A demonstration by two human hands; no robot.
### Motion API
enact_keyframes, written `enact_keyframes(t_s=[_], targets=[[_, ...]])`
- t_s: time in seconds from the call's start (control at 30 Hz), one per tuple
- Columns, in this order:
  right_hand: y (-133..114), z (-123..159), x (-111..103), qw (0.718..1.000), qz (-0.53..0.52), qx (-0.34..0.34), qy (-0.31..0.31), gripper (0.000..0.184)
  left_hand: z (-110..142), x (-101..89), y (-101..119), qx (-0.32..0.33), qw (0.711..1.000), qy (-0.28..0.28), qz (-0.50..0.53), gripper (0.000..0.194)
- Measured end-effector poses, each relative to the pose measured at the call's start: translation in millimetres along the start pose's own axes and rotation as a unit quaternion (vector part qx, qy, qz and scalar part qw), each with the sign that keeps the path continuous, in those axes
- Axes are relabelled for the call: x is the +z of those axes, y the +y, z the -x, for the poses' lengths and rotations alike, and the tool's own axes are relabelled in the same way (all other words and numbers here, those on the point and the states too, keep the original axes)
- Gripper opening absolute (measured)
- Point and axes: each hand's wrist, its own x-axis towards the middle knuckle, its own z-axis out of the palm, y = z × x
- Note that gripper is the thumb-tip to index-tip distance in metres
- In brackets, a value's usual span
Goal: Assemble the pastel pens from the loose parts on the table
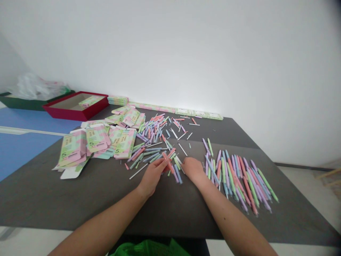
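My left hand (153, 176) is over the near edge of the loose pen parts, its fingers closed on a coral pen barrel (168, 161). Under and beside that barrel lie purple and blue barrels (179, 175) with clear ends. Just to the right, my right hand (192, 168) is curled, its fingertips at a thin white pen refill (180, 161); the fingers partly hide it. Beyond both hands spreads a heap of short pastel pen parts (154, 126), with longer barrels (149, 153) and white refills nearer me. Several whole pastel pens (237, 177) lie in a loose group right of my right hand.
Flat printed cartons (98, 138) are piled at the left. Packed boxes (165, 108) line the wall edge of the dark table (112, 199). A red tray (66, 112) and a green tray (23, 103) with a plastic bag (39, 87) stand at the far left.
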Motion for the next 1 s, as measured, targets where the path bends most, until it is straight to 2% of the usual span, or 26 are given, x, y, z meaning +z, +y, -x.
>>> enact_keyframes(t_s=[0.3,0.47,0.63,0.83,1.0], targets=[[14,7,-24,0.999,-0.039,-0.008,0.001,0.030,-1,-0.8,-2,-0.014,1.000,0.008,0.005,0.035],[12,13,-18,1.000,-0.029,0.003,-0.003,0.028,-1,-1.7,-3,-0.011,1.000,0.003,-0.015,0.034],[10,10,-17,0.999,-0.025,0.001,0.023,0.031,-1,-2.3,-4,-0.011,1.000,0.012,-0.018,0.035],[17,-8,-31,0.998,-0.031,-0.015,0.051,0.028,1,-0.6,-1,-0.001,1.000,0.005,-0.030,0.036],[12,-44,-42,0.998,-0.037,-0.032,0.049,0.023,3,2.0,0,-0.009,0.999,-0.006,-0.038,0.036]])
